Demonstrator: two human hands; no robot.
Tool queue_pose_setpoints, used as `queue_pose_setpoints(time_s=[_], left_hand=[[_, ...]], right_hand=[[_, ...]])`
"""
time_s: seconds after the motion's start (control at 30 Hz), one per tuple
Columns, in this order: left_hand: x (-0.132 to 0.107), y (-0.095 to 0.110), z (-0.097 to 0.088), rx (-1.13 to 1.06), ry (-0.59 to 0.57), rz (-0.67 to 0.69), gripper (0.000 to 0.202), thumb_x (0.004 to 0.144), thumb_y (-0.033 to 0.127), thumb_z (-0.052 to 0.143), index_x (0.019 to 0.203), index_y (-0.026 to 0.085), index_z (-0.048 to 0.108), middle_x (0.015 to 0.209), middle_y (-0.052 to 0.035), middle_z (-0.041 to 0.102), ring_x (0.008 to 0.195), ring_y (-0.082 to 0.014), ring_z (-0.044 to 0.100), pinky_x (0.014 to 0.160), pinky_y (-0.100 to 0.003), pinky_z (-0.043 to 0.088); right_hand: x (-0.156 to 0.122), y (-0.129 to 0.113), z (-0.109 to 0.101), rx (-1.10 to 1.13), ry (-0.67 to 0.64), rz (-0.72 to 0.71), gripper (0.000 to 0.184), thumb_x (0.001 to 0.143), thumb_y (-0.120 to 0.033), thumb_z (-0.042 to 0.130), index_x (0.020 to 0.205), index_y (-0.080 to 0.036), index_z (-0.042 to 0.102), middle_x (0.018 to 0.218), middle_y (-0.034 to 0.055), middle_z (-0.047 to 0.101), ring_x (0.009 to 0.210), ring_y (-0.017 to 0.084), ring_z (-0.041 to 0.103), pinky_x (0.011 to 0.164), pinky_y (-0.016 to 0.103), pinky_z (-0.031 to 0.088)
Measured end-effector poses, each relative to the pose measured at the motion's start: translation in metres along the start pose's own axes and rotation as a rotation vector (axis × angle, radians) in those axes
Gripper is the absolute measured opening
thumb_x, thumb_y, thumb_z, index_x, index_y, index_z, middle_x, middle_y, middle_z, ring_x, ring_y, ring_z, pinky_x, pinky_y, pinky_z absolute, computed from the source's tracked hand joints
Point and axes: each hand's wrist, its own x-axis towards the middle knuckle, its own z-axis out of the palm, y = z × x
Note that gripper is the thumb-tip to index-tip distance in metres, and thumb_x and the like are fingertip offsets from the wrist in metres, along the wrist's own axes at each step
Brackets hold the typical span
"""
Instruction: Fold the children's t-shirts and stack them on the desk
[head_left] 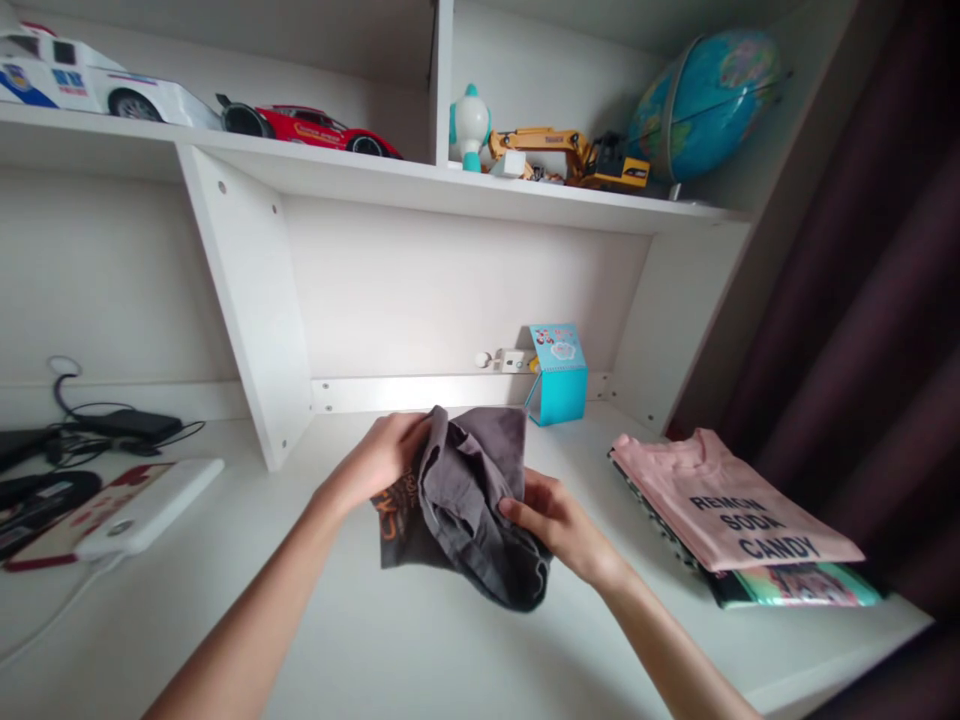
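A dark grey T-shirt (480, 500), bunched and partly folded, is held up over the white desk (360, 640). Orange print shows on its left part. My left hand (394, 450) grips the shirt's upper left side, its fingertips hidden behind the cloth. On the right edge, my right hand (547, 515) pinches the fabric between thumb and fingers. To the right lies a stack of folded shirts, with a pink T-shirt (739, 505) lettered in black on top and a green printed one (810, 585) beneath it.
A blue desk calendar (561, 390) stands at the back by a wall socket (516, 361). At left lie a white power strip (150, 505) and a black adapter (139, 425) with cables. Toy cars, a toy excavator (555, 150) and a globe (705, 105) fill the shelf above. A dark curtain (847, 330) hangs at right.
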Motion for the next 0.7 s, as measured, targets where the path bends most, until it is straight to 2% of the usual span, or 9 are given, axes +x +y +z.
queue_pose_setpoints(time_s=[0.07, 0.17, 0.27, 0.37, 0.43, 0.53, 0.63, 0.7], left_hand=[[-0.001, 0.001, -0.001, -0.068, -0.012, 0.016, 0.029, 0.074, 0.043, 0.049, 0.070, 0.016, 0.060, 0.075, -0.0027, 0.065, 0.075, -0.0218, 0.058, 0.064, -0.026, 0.044], [-0.004, -0.011, -0.012, -0.185, 0.006, -0.058, 0.026, 0.071, 0.039, 0.052, 0.078, 0.015, 0.059, 0.075, -0.0025, 0.064, 0.074, -0.0207, 0.057, 0.067, -0.028, 0.044], [-0.009, -0.036, -0.025, -0.192, -0.131, -0.188, 0.029, 0.067, 0.035, 0.055, 0.088, 0.015, 0.058, 0.076, -0.0020, 0.062, 0.073, -0.0190, 0.058, 0.066, -0.028, 0.044], [-0.014, -0.062, -0.025, -0.095, -0.376, -0.262, 0.045, 0.066, 0.034, 0.057, 0.107, 0.016, 0.055, 0.081, -0.0023, 0.063, 0.076, -0.0188, 0.059, 0.069, -0.028, 0.045], [-0.016, -0.072, -0.019, 0.017, -0.537, -0.222, 0.050, 0.066, 0.032, 0.058, 0.115, 0.019, 0.053, 0.093, -0.0033, 0.065, 0.087, -0.0198, 0.058, 0.076, -0.028, 0.044], [-0.015, -0.077, -0.004, 0.156, -0.692, -0.112, 0.055, 0.063, 0.024, 0.058, 0.117, 0.024, 0.054, 0.112, -0.0010, 0.061, 0.100, -0.0207, 0.055, 0.085, -0.026, 0.042], [-0.011, -0.072, 0.013, 0.265, -0.679, -0.020, 0.054, 0.062, 0.016, 0.054, 0.115, 0.024, 0.057, 0.115, -0.0010, 0.060, 0.104, -0.0203, 0.053, 0.089, -0.026, 0.039], [-0.008, -0.067, 0.023, 0.341, -0.655, 0.028, 0.053, 0.061, 0.012, 0.051, 0.112, 0.023, 0.060, 0.117, -0.0024, 0.058, 0.105, -0.0199, 0.052, 0.091, -0.026, 0.038]], right_hand=[[0.000, 0.003, -0.004, 0.033, 0.014, 0.048, 0.032, 0.075, -0.044, 0.064, 0.091, -0.016, 0.058, 0.074, 0.0007, 0.061, 0.070, 0.014, 0.057, 0.064, 0.024, 0.045], [-0.002, 0.013, -0.026, 0.002, 0.141, 0.131, 0.036, 0.078, -0.051, 0.057, 0.088, -0.016, 0.058, 0.070, 0.0010, 0.061, 0.063, 0.014, 0.057, 0.057, 0.022, 0.043], [-0.005, 0.028, -0.056, -0.406, 0.246, 0.208, 0.037, 0.082, -0.050, 0.048, 0.089, -0.015, 0.058, 0.066, 0.0023, 0.061, 0.058, 0.015, 0.057, 0.053, 0.024, 0.043], [-0.008, 0.042, -0.071, -0.788, 0.319, 0.215, 0.031, 0.080, -0.035, 0.051, 0.104, -0.016, 0.056, 0.076, 0.0047, 0.063, 0.066, 0.018, 0.058, 0.065, 0.032, 0.045], [-0.008, 0.048, -0.066, -0.897, 0.205, 0.148, 0.045, 0.076, -0.023, 0.053, 0.121, -0.021, 0.048, 0.100, 0.0076, 0.061, 0.084, 0.020, 0.059, 0.079, 0.034, 0.044], [-0.001, 0.057, -0.049, -1.059, -0.064, 0.060, 0.062, 0.075, -0.013, 0.050, 0.134, -0.024, 0.037, 0.129, 0.0086, 0.046, 0.113, 0.021, 0.046, 0.096, 0.034, 0.036], [0.014, 0.068, -0.037, -1.112, -0.072, 0.051, 0.062, 0.075, -0.008, 0.045, 0.136, -0.014, 0.034, 0.133, 0.0139, 0.042, 0.122, 0.024, 0.036, 0.102, 0.037, 0.028], [0.025, 0.074, -0.035, -1.100, -0.087, 0.050, 0.060, 0.073, -0.007, 0.046, 0.132, -0.013, 0.040, 0.120, 0.0132, 0.053, 0.112, 0.022, 0.046, 0.096, 0.034, 0.035]])
